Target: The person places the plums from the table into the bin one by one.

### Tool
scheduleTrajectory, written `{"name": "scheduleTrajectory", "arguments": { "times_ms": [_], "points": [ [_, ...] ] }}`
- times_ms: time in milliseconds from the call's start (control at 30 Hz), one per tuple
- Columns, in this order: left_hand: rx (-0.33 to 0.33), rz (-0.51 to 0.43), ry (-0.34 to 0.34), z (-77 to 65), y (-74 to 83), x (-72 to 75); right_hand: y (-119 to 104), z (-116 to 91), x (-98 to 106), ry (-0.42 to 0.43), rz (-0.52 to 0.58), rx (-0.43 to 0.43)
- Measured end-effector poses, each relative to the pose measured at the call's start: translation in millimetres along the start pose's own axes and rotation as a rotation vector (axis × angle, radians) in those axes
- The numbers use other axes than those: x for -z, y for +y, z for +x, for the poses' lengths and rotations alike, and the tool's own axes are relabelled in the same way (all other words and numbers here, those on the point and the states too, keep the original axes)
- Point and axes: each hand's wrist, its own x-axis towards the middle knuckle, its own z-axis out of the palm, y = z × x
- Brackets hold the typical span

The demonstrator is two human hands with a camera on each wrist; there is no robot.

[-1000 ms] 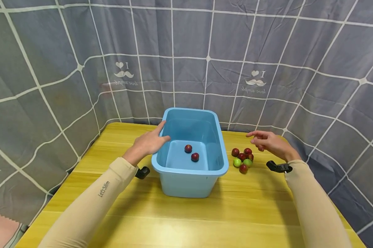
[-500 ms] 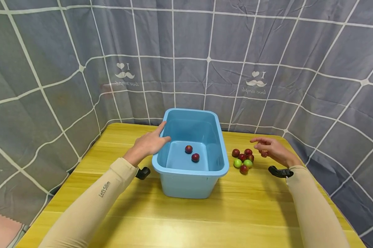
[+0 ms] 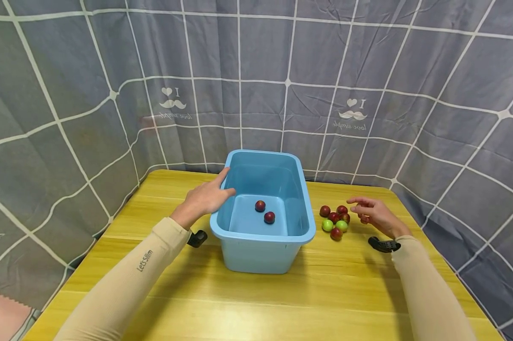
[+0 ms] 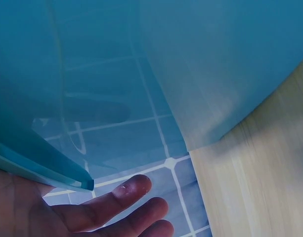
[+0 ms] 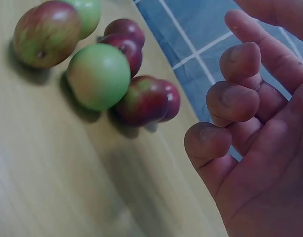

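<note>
A light blue plastic tub stands on the table with two dark red plums on its floor. My left hand holds the tub's left rim, thumb over the inside and fingers outside. Through the left wrist view the fingers hang below the rim, fairly straight. A small cluster of plums, most red and two green, lies right of the tub. Just to the right of that cluster hovers my right hand, its fingers loosely bent and holding nothing. In the right wrist view the green plum sits apart from the fingertips.
The yellow wooden table carries the tub and fruit. A grey curtain with white grid lines hangs behind and along both sides. Black camera mounts sit at both wrists. A pink cloth shows at the lower left.
My right hand has drawn back slightly, to the right and nearer to me, away from the plums. The left hand and the tub have kept their places.
</note>
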Motion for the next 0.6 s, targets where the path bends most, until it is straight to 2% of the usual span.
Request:
{"name": "scheduleTrajectory", "arguments": {
  "times_ms": [600],
  "points": [
    [-0.001, 0.002, 0.001, 1.0, -0.6, 0.4, 27, -3, -6, 0.091, -0.059, -0.093]
  ]
}}
